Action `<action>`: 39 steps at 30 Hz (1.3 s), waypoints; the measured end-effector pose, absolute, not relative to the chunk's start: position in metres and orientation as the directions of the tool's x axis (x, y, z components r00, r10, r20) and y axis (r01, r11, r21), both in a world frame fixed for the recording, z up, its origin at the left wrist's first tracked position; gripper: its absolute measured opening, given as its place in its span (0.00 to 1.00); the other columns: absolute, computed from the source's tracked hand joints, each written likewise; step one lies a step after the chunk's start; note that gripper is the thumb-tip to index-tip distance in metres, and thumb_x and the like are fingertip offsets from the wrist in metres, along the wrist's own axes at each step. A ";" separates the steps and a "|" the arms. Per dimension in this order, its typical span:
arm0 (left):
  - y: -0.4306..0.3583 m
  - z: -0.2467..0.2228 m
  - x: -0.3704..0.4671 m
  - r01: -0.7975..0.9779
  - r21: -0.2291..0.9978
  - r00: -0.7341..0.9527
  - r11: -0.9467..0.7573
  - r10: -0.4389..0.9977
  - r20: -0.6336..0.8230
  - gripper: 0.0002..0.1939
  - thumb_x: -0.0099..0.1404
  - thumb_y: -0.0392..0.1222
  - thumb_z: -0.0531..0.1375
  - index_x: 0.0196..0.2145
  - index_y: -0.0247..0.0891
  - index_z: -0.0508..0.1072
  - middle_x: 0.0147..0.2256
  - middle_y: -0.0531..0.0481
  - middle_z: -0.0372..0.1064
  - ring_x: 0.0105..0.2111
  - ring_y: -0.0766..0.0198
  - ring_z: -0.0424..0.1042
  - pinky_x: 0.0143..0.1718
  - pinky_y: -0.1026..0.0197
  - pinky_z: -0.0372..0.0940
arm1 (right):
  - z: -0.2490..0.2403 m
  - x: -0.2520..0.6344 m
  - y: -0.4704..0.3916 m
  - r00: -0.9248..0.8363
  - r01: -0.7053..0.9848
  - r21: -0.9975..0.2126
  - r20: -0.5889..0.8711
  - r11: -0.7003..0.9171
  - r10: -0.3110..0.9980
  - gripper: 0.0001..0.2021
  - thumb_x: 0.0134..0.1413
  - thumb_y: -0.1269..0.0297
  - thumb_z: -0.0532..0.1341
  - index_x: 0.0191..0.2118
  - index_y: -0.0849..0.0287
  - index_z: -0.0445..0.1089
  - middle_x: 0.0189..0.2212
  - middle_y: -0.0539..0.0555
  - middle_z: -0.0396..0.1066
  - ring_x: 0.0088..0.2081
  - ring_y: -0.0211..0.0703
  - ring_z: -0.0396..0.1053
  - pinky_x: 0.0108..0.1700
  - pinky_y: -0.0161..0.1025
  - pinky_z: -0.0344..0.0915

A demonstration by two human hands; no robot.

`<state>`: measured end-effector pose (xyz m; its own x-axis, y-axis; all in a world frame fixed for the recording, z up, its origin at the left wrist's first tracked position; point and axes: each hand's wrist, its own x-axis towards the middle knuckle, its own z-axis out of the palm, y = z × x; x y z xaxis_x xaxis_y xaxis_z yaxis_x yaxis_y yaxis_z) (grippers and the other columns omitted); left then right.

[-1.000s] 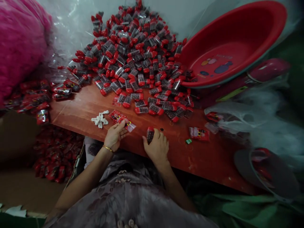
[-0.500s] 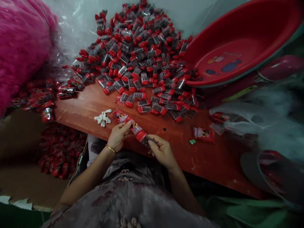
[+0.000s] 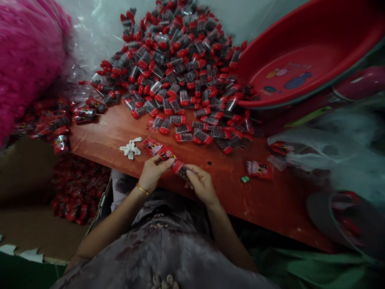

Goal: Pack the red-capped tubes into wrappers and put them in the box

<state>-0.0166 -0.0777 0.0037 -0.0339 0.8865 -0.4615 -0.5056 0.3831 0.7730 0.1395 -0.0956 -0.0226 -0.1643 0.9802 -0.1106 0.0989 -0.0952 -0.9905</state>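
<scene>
My left hand (image 3: pixel 153 171) pinches a red printed plastic packet (image 3: pixel 167 153) just above the table's near edge. A small clear container (image 3: pixel 183 172) with a red cap and dark contents is in my right hand (image 3: pixel 202 185), its capped end against the packet. Whether that end lies inside the packet's mouth I cannot tell. Beyond my left fingers a flat red packet (image 3: pixel 152 145) lies on the table, next to crumpled white finger cots or similar scraps (image 3: pixel 130 149). A large heap of the same red-capped containers (image 3: pixel 180 64) covers the back of the table.
Filled red packets (image 3: pixel 49 122) lie at the left table edge, above a cardboard box (image 3: pixel 24 176) of more packets. A red basin (image 3: pixel 319 52) leans at the right. Nearer stand a grey bin (image 3: pixel 320 208) and clear plastic bags (image 3: pixel 303 148). A pink bundle (image 3: pixel 30 56) fills the upper left.
My hands have come closer together, the left shifting slightly right. The container has moved further up against the packet, and less of the packet shows between my hands.
</scene>
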 end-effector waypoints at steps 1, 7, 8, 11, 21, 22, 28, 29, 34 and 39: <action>-0.079 0.003 -0.015 -0.503 0.769 -0.020 0.395 0.884 -0.467 0.20 0.34 0.43 0.73 0.27 0.33 0.76 0.27 0.51 0.74 0.26 0.68 0.70 0.32 0.64 0.66 | -0.024 0.138 -0.095 -0.164 0.095 -0.992 -0.093 -0.078 0.982 0.14 0.52 0.56 0.54 0.38 0.60 0.69 0.21 0.46 0.64 0.15 0.29 0.57 0.17 0.29 0.57; -0.083 -0.008 -0.005 -0.583 0.714 -0.034 0.387 0.867 -0.497 0.21 0.35 0.43 0.73 0.28 0.33 0.74 0.27 0.50 0.74 0.27 0.67 0.72 0.35 0.63 0.66 | -0.035 0.120 -0.096 -0.041 0.176 -0.984 -0.017 -0.010 0.999 0.14 0.58 0.55 0.51 0.41 0.58 0.67 0.18 0.46 0.61 0.17 0.33 0.59 0.20 0.31 0.59; -0.083 -0.011 -0.005 -0.589 0.718 -0.043 0.371 0.873 -0.486 0.21 0.36 0.42 0.73 0.29 0.33 0.74 0.27 0.50 0.74 0.28 0.67 0.72 0.35 0.64 0.66 | -0.037 0.118 -0.096 -0.014 0.206 -0.979 -0.003 0.000 1.000 0.14 0.58 0.56 0.50 0.40 0.57 0.66 0.18 0.46 0.61 0.18 0.34 0.59 0.21 0.31 0.59; -0.082 -0.014 -0.005 -0.559 0.743 -0.061 0.368 0.876 -0.479 0.20 0.41 0.44 0.71 0.30 0.32 0.75 0.28 0.49 0.74 0.27 0.69 0.71 0.32 0.66 0.64 | -0.037 0.113 -0.096 -0.068 0.255 -0.966 0.024 0.040 0.997 0.12 0.59 0.57 0.50 0.36 0.58 0.65 0.18 0.46 0.61 0.20 0.34 0.60 0.22 0.31 0.58; -0.075 -0.004 -0.003 -0.544 0.741 0.092 0.393 0.906 -0.413 0.15 0.46 0.44 0.69 0.31 0.33 0.75 0.26 0.50 0.73 0.25 0.66 0.69 0.25 0.65 0.63 | -0.033 0.103 -0.097 -0.094 0.019 -0.998 -0.054 -0.053 0.994 0.12 0.57 0.54 0.51 0.41 0.56 0.62 0.22 0.46 0.64 0.20 0.34 0.62 0.22 0.32 0.61; -0.074 -0.002 -0.006 -0.542 0.733 0.110 0.411 0.900 -0.423 0.15 0.47 0.44 0.68 0.32 0.34 0.75 0.27 0.49 0.73 0.24 0.66 0.69 0.23 0.65 0.62 | -0.033 0.103 -0.098 -0.122 -0.041 -0.997 -0.066 -0.072 0.990 0.12 0.57 0.54 0.52 0.41 0.55 0.61 0.23 0.46 0.65 0.18 0.33 0.60 0.21 0.31 0.60; -0.077 -0.001 -0.010 -0.577 0.704 0.139 0.414 0.899 -0.415 0.15 0.46 0.45 0.68 0.31 0.33 0.74 0.29 0.48 0.73 0.21 0.68 0.66 0.18 0.66 0.60 | -0.026 0.106 -0.100 -0.108 -0.143 -0.985 -0.079 -0.094 0.991 0.11 0.52 0.54 0.58 0.33 0.57 0.61 0.23 0.46 0.68 0.16 0.30 0.60 0.20 0.31 0.61; -0.079 -0.002 -0.009 -0.569 0.712 0.142 0.411 0.902 -0.407 0.16 0.47 0.45 0.68 0.31 0.33 0.75 0.29 0.48 0.73 0.20 0.69 0.65 0.16 0.66 0.59 | -0.026 0.105 -0.099 -0.100 -0.128 -0.987 -0.082 -0.094 0.992 0.11 0.51 0.54 0.59 0.33 0.57 0.62 0.23 0.46 0.68 0.16 0.30 0.61 0.20 0.31 0.61; -0.089 -0.012 -0.015 -0.582 0.701 0.103 0.411 0.893 -0.439 0.18 0.47 0.46 0.68 0.34 0.31 0.76 0.30 0.46 0.73 0.23 0.68 0.68 0.22 0.66 0.63 | -0.036 0.091 -0.087 -0.109 -0.028 -0.997 -0.069 -0.072 0.992 0.14 0.48 0.52 0.60 0.26 0.57 0.61 0.17 0.44 0.64 0.16 0.31 0.60 0.19 0.30 0.58; -0.100 -0.011 -0.054 -0.631 0.623 0.113 0.462 0.849 -0.515 0.15 0.53 0.45 0.66 0.37 0.35 0.74 0.36 0.44 0.75 0.36 0.60 0.74 0.38 0.61 0.68 | -0.043 0.071 -0.073 -0.183 0.329 -0.927 0.127 0.182 0.975 0.17 0.48 0.51 0.63 0.21 0.58 0.64 0.17 0.45 0.63 0.21 0.32 0.60 0.25 0.31 0.59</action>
<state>-0.0540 -0.1004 -0.0113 0.1132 0.8495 -0.5153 -0.6306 0.4623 0.6234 0.0707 -0.0729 -0.0427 -0.1828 0.9749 0.1269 0.3290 0.1823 -0.9266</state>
